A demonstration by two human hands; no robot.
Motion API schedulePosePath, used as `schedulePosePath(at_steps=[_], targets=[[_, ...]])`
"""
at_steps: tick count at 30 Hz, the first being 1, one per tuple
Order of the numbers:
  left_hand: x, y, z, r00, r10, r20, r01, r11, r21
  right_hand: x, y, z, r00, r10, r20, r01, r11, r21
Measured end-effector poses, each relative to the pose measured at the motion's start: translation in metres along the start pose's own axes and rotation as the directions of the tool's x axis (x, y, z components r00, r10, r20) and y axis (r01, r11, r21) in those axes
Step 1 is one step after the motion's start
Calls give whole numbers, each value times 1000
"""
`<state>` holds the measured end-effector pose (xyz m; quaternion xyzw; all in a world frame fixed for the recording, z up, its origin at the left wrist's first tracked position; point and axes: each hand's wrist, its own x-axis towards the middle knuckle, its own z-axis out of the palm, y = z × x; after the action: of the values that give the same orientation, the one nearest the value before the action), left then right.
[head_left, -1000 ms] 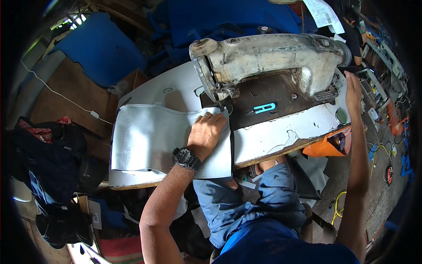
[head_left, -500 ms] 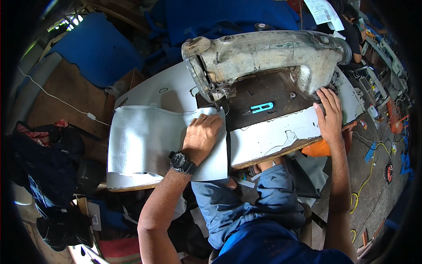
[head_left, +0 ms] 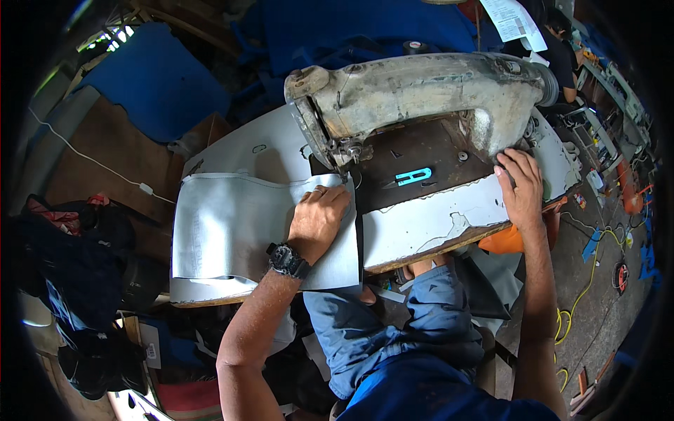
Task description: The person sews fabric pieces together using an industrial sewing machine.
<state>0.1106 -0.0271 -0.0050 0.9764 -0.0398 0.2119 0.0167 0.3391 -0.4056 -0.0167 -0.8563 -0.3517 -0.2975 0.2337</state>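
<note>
The grey sheet (head_left: pixel 242 228) lies at eight o'clock from the sewing machine (head_left: pixel 414 95), my unclenched left hand (head_left: pixel 318 217) on top, maybe to keep it still, and my loose right hand (head_left: pixel 521 186) rests on the table (head_left: pixel 435 221) at four o'clock.

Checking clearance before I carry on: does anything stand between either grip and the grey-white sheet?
Nothing visible separates the left grip from the grey-white sheet; it rests directly on it. Between the right grip and the sheet, turquoise thread snips lie on the dark bed of the sewing machine.
</note>
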Motion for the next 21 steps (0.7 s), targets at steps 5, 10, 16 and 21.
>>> schedulePosePath(at_steps=[5, 10, 16, 21], targets=[[0, 2, -2, 1000, 4, 8, -4, 1000, 16, 2, -2, 1, 1000, 25, 15, -25, 1000, 19], [0, 7, -8, 1000, 2, 12, -3, 999, 39, 4, -6, -2, 999, 39, 28, -39, 999, 14], [-1, 9, -9, 1000, -10, 10, 10, 1000, 18, 5, -4, -1, 998, 42, 40, -43, 999, 10], [2, 5, -7, 1000, 3, 0, -3, 1000, -1, 2, -5, -3, 1000, -7, -28, 6, 998, -58]])
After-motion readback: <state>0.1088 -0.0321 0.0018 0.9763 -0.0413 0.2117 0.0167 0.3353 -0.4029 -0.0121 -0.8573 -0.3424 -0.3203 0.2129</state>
